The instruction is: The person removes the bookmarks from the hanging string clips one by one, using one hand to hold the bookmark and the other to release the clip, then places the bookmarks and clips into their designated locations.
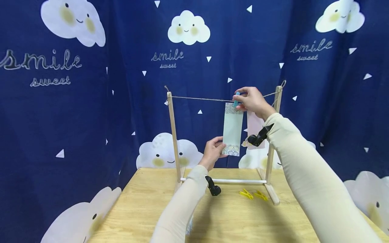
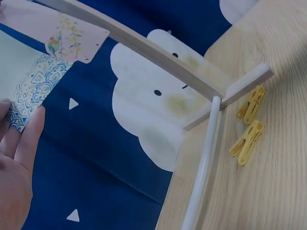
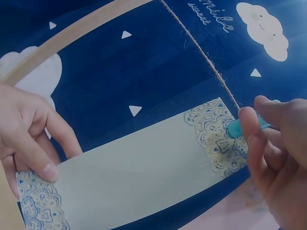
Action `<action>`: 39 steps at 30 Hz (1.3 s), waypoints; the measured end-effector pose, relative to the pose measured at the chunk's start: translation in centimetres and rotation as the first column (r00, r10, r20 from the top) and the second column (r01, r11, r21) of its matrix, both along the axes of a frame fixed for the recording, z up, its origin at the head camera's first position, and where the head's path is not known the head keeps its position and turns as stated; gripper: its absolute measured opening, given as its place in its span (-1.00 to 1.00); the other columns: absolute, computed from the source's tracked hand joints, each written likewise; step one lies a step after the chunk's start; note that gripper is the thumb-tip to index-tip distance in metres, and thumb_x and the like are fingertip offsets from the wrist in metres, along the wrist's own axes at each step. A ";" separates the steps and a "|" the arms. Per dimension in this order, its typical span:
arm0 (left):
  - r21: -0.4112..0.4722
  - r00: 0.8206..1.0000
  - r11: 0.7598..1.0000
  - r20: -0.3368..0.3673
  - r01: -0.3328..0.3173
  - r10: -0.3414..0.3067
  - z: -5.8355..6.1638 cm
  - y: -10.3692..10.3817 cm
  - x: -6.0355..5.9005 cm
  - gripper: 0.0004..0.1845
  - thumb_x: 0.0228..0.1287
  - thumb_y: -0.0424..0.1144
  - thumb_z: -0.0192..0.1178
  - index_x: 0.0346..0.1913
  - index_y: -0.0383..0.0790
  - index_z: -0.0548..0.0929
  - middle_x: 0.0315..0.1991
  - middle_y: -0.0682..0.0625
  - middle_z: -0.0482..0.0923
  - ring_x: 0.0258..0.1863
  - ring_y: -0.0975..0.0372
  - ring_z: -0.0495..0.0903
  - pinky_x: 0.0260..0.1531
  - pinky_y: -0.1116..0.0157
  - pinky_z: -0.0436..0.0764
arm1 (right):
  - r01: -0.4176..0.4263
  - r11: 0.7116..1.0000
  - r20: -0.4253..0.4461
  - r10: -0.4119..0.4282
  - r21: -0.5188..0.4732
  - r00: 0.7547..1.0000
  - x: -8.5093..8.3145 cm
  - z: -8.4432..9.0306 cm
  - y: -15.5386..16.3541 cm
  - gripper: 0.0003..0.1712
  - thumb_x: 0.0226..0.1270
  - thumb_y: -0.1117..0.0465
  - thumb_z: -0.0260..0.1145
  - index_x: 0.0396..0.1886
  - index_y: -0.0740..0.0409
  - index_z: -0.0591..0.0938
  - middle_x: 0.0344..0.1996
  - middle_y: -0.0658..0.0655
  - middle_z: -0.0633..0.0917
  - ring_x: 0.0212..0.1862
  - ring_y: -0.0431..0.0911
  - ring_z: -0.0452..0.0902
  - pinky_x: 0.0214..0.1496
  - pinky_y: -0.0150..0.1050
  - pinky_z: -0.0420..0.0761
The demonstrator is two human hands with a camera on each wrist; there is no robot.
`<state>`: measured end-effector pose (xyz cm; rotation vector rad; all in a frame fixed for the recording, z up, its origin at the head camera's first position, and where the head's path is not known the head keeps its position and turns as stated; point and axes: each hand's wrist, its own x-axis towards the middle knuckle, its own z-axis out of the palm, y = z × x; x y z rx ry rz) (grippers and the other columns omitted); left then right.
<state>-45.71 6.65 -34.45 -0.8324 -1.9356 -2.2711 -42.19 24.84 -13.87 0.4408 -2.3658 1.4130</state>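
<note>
Behind everything I saw a dark blue curtain (image 1: pixel 60 135) printed with smiling clouds. In front of it stood a pale wooden table (image 1: pixel 146 209), and on the table a small wooden frame (image 1: pixel 174 135) of two upright posts, with a white rod (image 1: pixel 237 181) joining their feet and a thin string (image 1: pixel 197 99) stretched between their tops.

From that string hung a pale green card (image 1: pixel 232 129) with patterned bands at both ends. Its long axis ran straight up and down, one short end at the string and the other pointing at the table. Just behind it, toward the right post, a pink card (image 1: pixel 253 126) showed partly, mostly hidden by my right arm.

My right hand (image 1: pixel 250 101) was up at the string, its fingers curled and pinching a small blue peg (image 3: pixel 237 127) at the card's top edge, right where the card met the string. My left hand (image 1: pixel 212 152) was lower, thumb and fingers closed on the card's bottom left corner.

On the table by the right post's foot lay two yellow pegs (image 1: pixel 253 194), side by side.
</note>
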 end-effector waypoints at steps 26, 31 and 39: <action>0.084 0.999 0.996 0.026 0.020 -0.023 0.4 -0.1 0.4 -0.64 0.50 -0.46 0.18 0.29 -0.29 0.64 0.01 -0.15 0.73 -0.14 0.16 0.71 -0.28 0.20 0.78 | -0.104 0.756 -0.189 -0.027 -0.646 0.982 -1.2 -3.1 -2.0 -0.88 0.54 0.33 0.28 -0.04 0.20 0.53 -0.18 0.08 0.78 -0.63 -0.28 0.56 -0.67 -0.51 0.44; 0.080 0.999 0.996 0.019 0.042 -0.043 0.4 -0.2 0.3 -0.64 0.51 -0.44 0.19 0.30 -0.28 0.64 0.03 -0.14 0.72 -0.21 0.22 0.69 -0.24 0.17 0.78 | -0.148 0.659 -0.246 -0.058 -0.738 0.968 -1.0 -2.6 -2.3 -0.88 0.52 0.37 0.29 -0.07 0.18 0.52 -0.21 0.06 0.77 -0.66 -0.28 0.54 -0.69 -0.53 0.41; 0.087 0.999 0.996 0.018 0.025 -0.027 -0.3 -1.4 0.2 -0.62 0.51 -0.45 0.19 0.32 -0.32 0.61 0.01 -0.17 0.72 -0.41 0.28 0.58 -0.25 0.17 0.78 | -0.192 0.627 -0.278 -0.040 -0.755 0.960 -0.6 -2.6 -2.0 -0.85 0.51 0.35 0.29 -0.01 0.18 0.54 -0.12 0.10 0.77 -0.66 -0.28 0.55 -0.69 -0.52 0.40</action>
